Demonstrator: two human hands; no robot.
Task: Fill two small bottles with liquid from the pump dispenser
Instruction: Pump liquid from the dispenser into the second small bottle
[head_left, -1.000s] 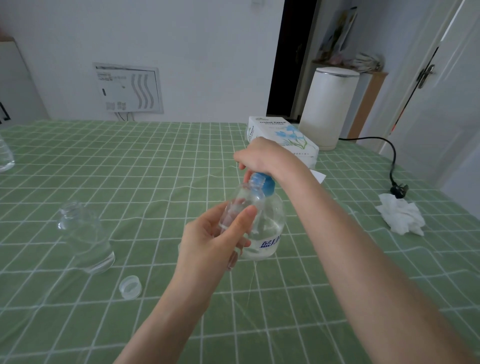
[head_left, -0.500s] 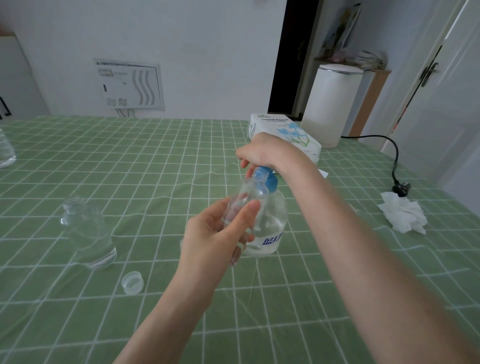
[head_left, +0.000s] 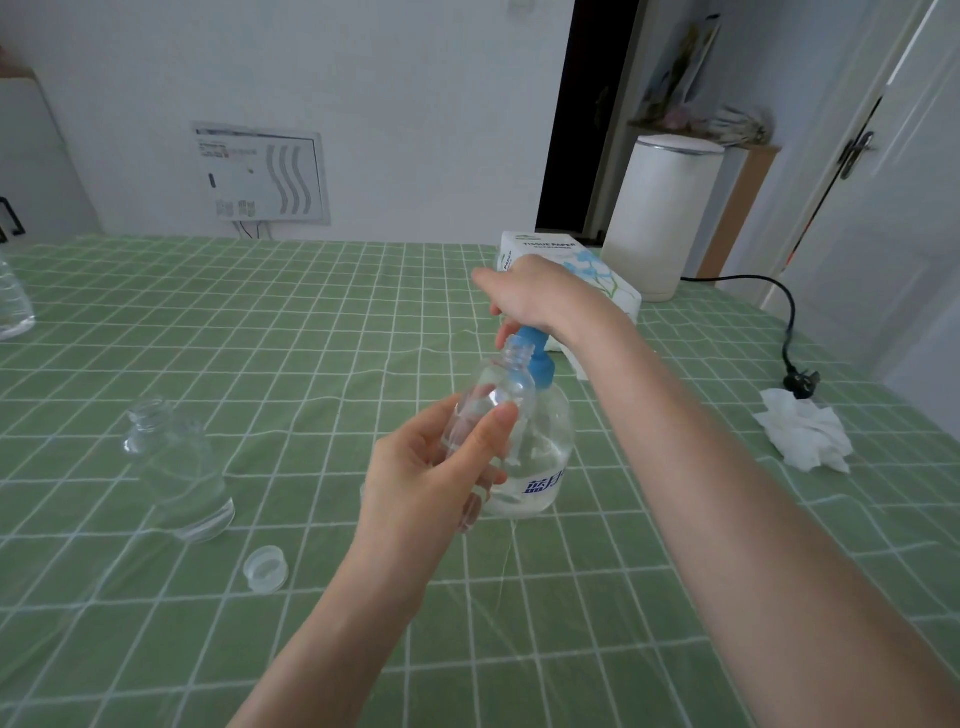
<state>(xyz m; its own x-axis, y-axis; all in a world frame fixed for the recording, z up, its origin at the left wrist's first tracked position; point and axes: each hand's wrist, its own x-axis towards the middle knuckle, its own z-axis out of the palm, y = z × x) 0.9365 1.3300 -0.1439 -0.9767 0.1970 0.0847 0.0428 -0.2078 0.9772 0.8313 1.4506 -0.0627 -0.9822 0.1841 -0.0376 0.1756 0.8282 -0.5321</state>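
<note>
- A small clear plastic bottle (head_left: 491, 410), uncapped, is held up over the green checked tablecloth (head_left: 311, 338), tilted so its open neck sits right beneath the blue pump head (head_left: 535, 351).
- The left hand (head_left: 431, 478) holds that bottle, thumb pressed across the near side and fingers curled round the far side; the forearm rises from the lower edge of view, wrist angled upward.
- Just behind stands the rounded clear pump dispenser (head_left: 535, 467), its base on the cloth, clear liquid low inside and blue lettering on its front.
- The right hand (head_left: 535, 296) is cupped palm-down over the pump head, fingers folded down over it; the right forearm runs in a long diagonal from the lower right corner.
- To the left, well apart, a second clear bottle (head_left: 176, 467) stands upright and open on the cloth, with liquid in its bottom.
- A small translucent cap (head_left: 266, 568) lies near it, open side up.
- Behind the right hand sits a white tissue box (head_left: 587, 265) with blue flowers.
- Farther right, a crumpled white tissue (head_left: 802, 436) lies beside a black plug (head_left: 800, 382).
</note>
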